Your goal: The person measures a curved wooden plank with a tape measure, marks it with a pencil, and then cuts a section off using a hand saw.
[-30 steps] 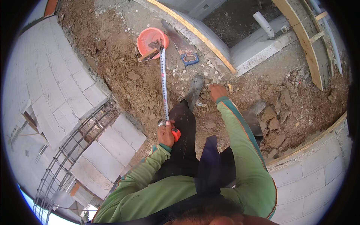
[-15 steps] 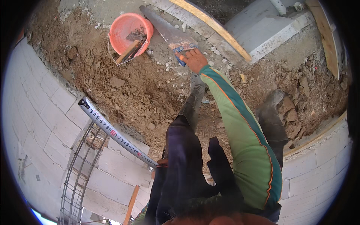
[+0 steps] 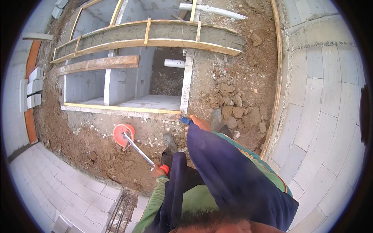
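Observation:
My left hand (image 3: 158,171) is closed around a tape measure (image 3: 165,169) with a red case. Its pale metal blade (image 3: 139,150) sticks out stiffly and, as seen from above, ends over the orange bucket (image 3: 117,136). My right hand (image 3: 199,122), near the corner of the timber-edged pit, has its fingers wrapped round the blue handle of a handsaw (image 3: 185,120). The saw's blade cannot be made out; a dark blue garment (image 3: 221,155) hangs in front of part of that hand and arm.
Ahead lies a block-walled pit (image 3: 128,83) with partitions, wooden edge boards (image 3: 124,108) and a concrete beam (image 3: 167,32) in formwork across it. White pipes (image 3: 213,11) jut out there. Soil clods (image 3: 233,99) lie at right, beside a block wall (image 3: 311,101). Rebar (image 3: 122,209) stands behind left.
My view has risen and now takes in the pit. The saw's handle, earlier low by the bucket under my right hand, is now in its grip. The tape stays extended in my left hand.

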Motion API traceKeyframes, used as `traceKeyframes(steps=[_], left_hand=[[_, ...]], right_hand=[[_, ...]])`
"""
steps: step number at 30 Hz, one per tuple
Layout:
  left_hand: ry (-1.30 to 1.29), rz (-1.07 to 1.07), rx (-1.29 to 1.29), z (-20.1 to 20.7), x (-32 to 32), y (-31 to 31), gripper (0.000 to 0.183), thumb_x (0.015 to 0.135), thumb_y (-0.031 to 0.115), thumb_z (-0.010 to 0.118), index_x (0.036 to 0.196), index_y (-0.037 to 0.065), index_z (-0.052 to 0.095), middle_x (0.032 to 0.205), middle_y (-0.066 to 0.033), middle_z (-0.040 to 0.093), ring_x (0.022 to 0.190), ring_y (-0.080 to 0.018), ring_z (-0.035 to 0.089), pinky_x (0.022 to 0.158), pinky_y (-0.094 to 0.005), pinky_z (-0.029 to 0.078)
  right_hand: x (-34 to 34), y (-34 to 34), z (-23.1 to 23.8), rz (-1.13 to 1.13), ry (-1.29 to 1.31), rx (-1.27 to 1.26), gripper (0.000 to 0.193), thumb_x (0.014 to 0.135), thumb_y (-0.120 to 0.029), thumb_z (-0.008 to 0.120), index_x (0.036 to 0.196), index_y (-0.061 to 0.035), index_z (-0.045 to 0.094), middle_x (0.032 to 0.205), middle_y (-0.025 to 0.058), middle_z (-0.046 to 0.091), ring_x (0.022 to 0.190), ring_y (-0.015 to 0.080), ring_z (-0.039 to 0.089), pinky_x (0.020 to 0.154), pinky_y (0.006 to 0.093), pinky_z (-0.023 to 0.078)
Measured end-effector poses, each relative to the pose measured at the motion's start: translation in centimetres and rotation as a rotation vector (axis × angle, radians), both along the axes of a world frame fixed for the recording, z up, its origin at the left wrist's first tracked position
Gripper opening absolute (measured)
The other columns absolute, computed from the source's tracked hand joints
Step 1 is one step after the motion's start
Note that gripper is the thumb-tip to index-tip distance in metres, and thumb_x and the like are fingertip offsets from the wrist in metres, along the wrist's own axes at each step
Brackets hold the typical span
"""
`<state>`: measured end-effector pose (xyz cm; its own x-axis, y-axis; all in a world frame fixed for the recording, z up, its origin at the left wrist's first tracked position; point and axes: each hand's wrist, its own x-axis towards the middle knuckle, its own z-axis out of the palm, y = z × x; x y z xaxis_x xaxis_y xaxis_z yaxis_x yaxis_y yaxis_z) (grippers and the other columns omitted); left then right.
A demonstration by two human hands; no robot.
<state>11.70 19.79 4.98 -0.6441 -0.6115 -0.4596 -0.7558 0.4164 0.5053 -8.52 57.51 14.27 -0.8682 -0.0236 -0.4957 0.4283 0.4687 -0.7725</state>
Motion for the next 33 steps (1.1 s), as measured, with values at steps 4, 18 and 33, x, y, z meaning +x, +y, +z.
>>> traceKeyframes(steps=[4, 18, 33], left_hand=[[-0.089, -0.041, 0.04, 8.0, -7.4, 6.9, 0.05, 0.105, 0.035, 0.041, 0.085, -0.001, 0.07, 0.083, -0.0139, 0.067, 0.076, -0.0267, 0.062, 0.074, -0.0429, 0.05], [-0.31, -0.116, 0.784, 15.5, -31.0, 20.9, 0.034, 0.108, 0.03, 0.043, 0.113, 0.002, 0.063, 0.082, -0.0092, 0.063, 0.067, -0.0223, 0.064, 0.064, -0.039, 0.058], [-0.208, -0.335, 0.654, 8.3, -58.0, 33.8, 0.017, 0.099, 0.012, 0.056, 0.094, -0.004, 0.06, 0.08, -0.0164, 0.067, 0.075, -0.027, 0.072, 0.064, -0.0427, 0.06]], right_hand=[[1.0, 15.6, 9.3, -0.221, -0.055, 0.097, 0.063, 0.088, -0.064, 0.062, 0.109, -0.0045, 0.065, 0.091, 0.0202, 0.068, 0.089, 0.0393, 0.066, 0.078, 0.0482, 0.048], [18.6, 41.4, -0.9, -1.114, -0.297, 0.106, 0.024, 0.079, -0.025, 0.069, 0.077, -0.0016, 0.064, 0.063, 0.0067, 0.059, 0.053, 0.0211, 0.057, 0.05, 0.0374, 0.042], [-4.6, 46.7, -3.6, -1.243, -0.621, -0.047, 0.034, 0.09, -0.038, 0.065, 0.099, -0.0051, 0.066, 0.077, 0.0071, 0.065, 0.061, 0.0224, 0.062, 0.054, 0.0381, 0.045]])
